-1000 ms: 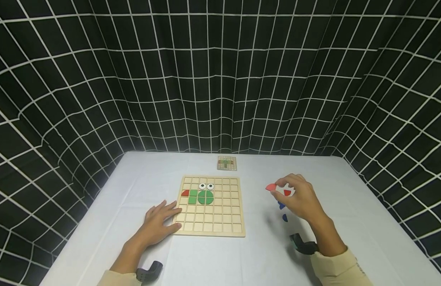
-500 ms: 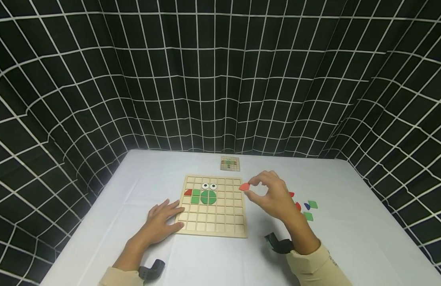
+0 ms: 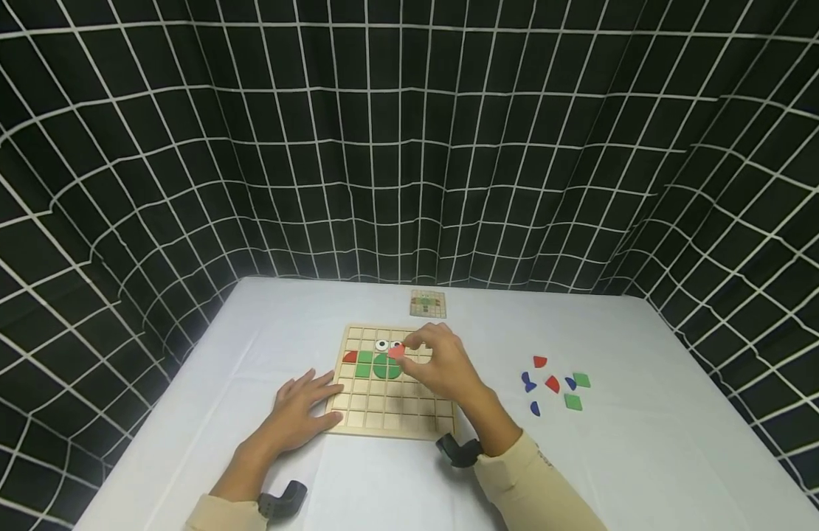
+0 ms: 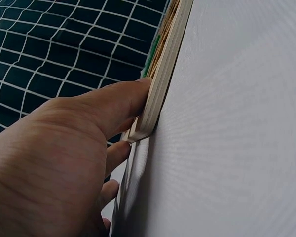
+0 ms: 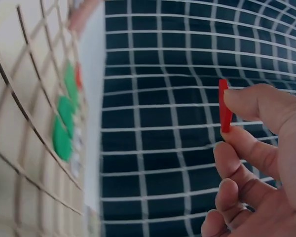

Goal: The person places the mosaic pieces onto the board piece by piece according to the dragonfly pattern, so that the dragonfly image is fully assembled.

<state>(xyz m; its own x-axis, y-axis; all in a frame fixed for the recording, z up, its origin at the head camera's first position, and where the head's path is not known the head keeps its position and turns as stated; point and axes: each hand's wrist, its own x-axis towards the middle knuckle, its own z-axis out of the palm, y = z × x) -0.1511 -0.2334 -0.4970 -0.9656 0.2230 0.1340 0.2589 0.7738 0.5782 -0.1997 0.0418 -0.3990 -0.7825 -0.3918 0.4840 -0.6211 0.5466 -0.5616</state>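
Between thumb and index finger, my right hand (image 3: 446, 366) pinches a red quarter-round piece (image 3: 397, 352) above the wooden grid board (image 3: 396, 424). The right wrist view shows that red piece (image 5: 225, 106) edge-on, held at its ends by the fingertips. On the board lie two eye pieces (image 3: 381, 345), green quarter pieces forming a circle (image 3: 386, 372), two green squares (image 3: 363, 370) and a red piece (image 3: 350, 357). My left hand (image 3: 295, 414) rests at the board's left edge, fingers spread; in the left wrist view its thumb touches the board's side (image 4: 160, 84).
Right of the board lie loose red pieces (image 3: 540, 361), blue pieces (image 3: 535, 408) and green squares (image 3: 573, 402) on the white table (image 3: 648, 442). A small picture card (image 3: 427, 304) lies behind the board. Dark gridded curtains (image 3: 409, 147) surround the table.
My right hand has carried the red piece leftward from the loose pieces to above the green circle, uncovering those pieces. The left hand has stayed at the board's edge.
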